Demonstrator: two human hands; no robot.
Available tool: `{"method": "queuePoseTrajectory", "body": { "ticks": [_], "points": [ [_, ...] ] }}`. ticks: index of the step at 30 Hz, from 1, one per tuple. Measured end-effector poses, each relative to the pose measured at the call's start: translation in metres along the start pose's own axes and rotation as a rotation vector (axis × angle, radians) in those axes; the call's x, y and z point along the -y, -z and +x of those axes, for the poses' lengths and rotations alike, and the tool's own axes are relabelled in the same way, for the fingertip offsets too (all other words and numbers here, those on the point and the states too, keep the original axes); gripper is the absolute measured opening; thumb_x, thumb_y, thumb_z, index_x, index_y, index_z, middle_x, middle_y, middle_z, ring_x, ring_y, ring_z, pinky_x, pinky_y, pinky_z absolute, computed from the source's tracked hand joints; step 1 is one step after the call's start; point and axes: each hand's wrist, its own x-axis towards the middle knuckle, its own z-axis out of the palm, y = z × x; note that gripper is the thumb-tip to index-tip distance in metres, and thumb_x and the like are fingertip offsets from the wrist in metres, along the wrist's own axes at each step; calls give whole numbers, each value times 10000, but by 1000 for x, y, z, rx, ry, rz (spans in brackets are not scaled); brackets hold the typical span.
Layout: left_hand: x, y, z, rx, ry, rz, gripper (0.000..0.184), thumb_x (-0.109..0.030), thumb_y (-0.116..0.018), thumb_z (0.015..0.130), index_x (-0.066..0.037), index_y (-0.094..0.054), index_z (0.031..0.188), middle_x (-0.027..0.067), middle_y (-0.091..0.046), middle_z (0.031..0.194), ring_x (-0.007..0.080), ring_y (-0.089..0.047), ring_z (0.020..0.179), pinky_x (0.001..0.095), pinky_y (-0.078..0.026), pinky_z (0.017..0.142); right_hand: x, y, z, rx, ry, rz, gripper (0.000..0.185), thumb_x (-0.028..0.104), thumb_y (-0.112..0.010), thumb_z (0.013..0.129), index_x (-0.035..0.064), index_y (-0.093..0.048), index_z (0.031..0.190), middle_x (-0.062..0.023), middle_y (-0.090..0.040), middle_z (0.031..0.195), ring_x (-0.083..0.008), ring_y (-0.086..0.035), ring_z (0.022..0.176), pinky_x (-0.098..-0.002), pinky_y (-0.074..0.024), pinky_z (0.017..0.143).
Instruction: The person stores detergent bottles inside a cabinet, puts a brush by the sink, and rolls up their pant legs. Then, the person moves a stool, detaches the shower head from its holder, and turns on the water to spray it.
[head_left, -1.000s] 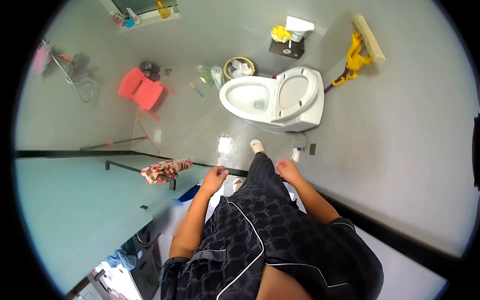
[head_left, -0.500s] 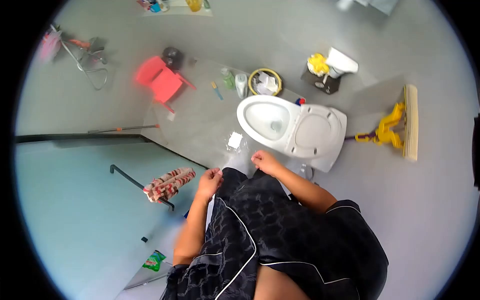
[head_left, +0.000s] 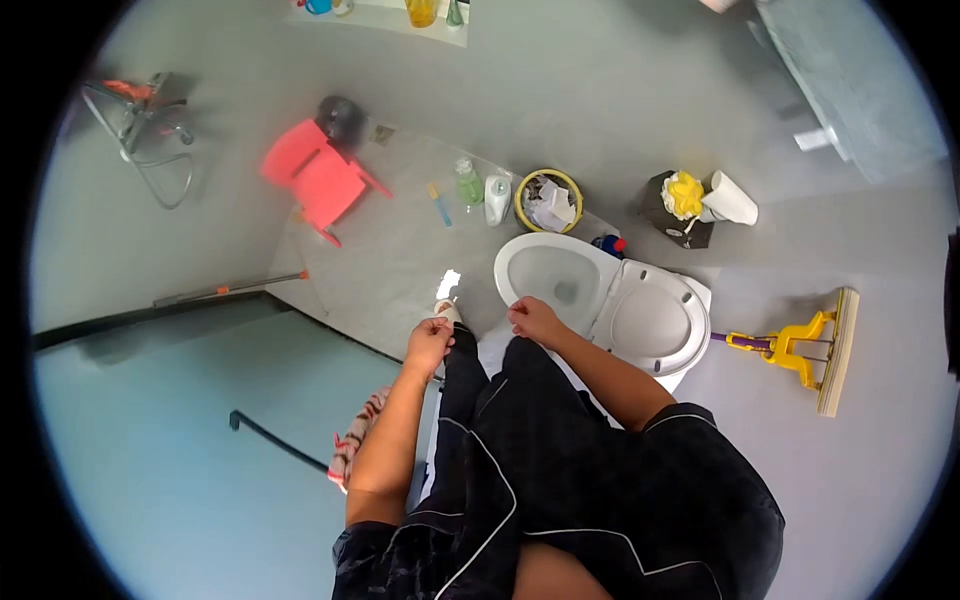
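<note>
My left hand (head_left: 430, 342) hangs in front of my left leg, its fingers loosely curled and nothing seen in them. Closest to that hand are my dark trousers and my foot in a light slipper (head_left: 446, 311). My right hand (head_left: 534, 321) is also curled closed, with no object showing, and overlaps the near rim of the toilet (head_left: 520, 262) in view; whether it touches cannot be made out. The toilet's bowl is uncovered, its seat and lid (head_left: 655, 322) raised. Beside my left forearm, a striped cloth (head_left: 352, 440) hangs on the black door handle (head_left: 275, 442), partly hidden.
A yellow-rimmed waste bin (head_left: 548, 202) with paper stands past the toilet, near a white bottle (head_left: 497, 199) and a green bottle (head_left: 468, 182). A red chair (head_left: 322, 178) is at the far left. A yellow mop (head_left: 800, 348) leans at the right; the glass door (head_left: 150, 420) is left.
My view has shifted, and the toilet, bin and mop now appear lower. A slippered foot has come forward into sight below my left hand. Both hands stay curled.
</note>
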Motion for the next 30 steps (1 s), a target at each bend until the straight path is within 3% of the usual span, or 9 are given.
{"method": "queuePoseTrajectory", "body": {
  "ticks": [5, 7, 11, 15, 17, 20, 24, 27, 30],
  "points": [
    [-8, 36, 90, -38, 24, -4, 334, -189, -655, 974, 11, -605, 1238, 39, -671, 948, 106, -636, 774, 239, -505, 648, -5, -5, 119, -14, -33, -86, 238, 211, -666, 939, 13, -640, 1068, -62, -659, 902, -137, -661, 715, -277, -548, 602],
    [4, 46, 126, -53, 38, -16, 332, -192, -653, 976, 9, -603, 1236, 41, -671, 954, 105, -635, 776, 236, -501, 647, -14, -6, 174, -46, -240, -39, 254, 222, -673, 937, 12, -645, 1077, -67, -668, 904, -147, -673, 713, -280, -548, 593],
    [32, 57, 195, -89, 34, -123, 343, -223, -654, 987, 11, -591, 1229, 45, -672, 975, 118, -643, 796, 251, -501, 665, -64, -11, 313, -68, -250, -16, 276, 224, -678, 932, 2, -647, 1094, -88, -680, 914, -166, -684, 702, -305, -552, 587],
    [69, 58, 261, -147, 53, -201, 334, -225, -632, 1005, 3, -581, 1244, 53, -679, 1007, 140, -653, 848, 274, -518, 728, -136, -34, 472, -172, -69, -361, 367, 239, -681, 925, 0, -604, 1193, -135, -693, 928, -220, -693, 686, -364, -565, 615],
    [82, 52, 288, -174, 99, -275, 332, -222, -619, 1012, -5, -575, 1259, 64, -679, 1029, 155, -656, 891, 290, -524, 773, -155, -38, 528, -275, 20, -481, 450, 253, -675, 925, 4, -553, 1279, -169, -694, 981, -289, -704, 776, -420, -568, 707],
    [103, 47, 326, -155, 121, -269, 323, -219, -620, 1011, -4, -581, 1249, 70, -681, 1029, 159, -658, 888, 294, -527, 768, -138, -40, 575, -441, 223, -706, 535, 236, -665, 915, -15, -497, 1356, -232, -650, 1160, -391, -641, 1098, -487, -513, 930],
    [124, 46, 371, -148, 146, -245, 316, -215, -622, 1008, -4, -587, 1240, 74, -685, 1027, 161, -660, 888, 295, -527, 769, -137, -41, 638, -518, 189, -579, 556, 223, -660, 906, -34, -486, 1367, -264, -596, 1263, -415, -559, 1221, -500, -472, 991],
    [132, 48, 403, -131, 120, -216, 308, -213, -622, 1005, -6, -593, 1231, 73, -690, 1023, 164, -664, 886, 296, -529, 765, -154, -35, 680, -526, 260, -363, 599, 256, -682, 902, -36, -471, 1381, -259, -635, 1206, -419, -603, 1158, -482, -491, 955],
    [129, 48, 428, -126, 120, -188, 317, -213, -622, 1004, -2, -592, 1239, 74, -692, 1019, 166, -666, 882, 297, -532, 763, -159, -33, 695, -435, 138, -143, 609, 295, -703, 895, -45, -496, 1355, -250, -670, 1137, -405, -642, 1096, -458, -506, 919]
  ]
}}
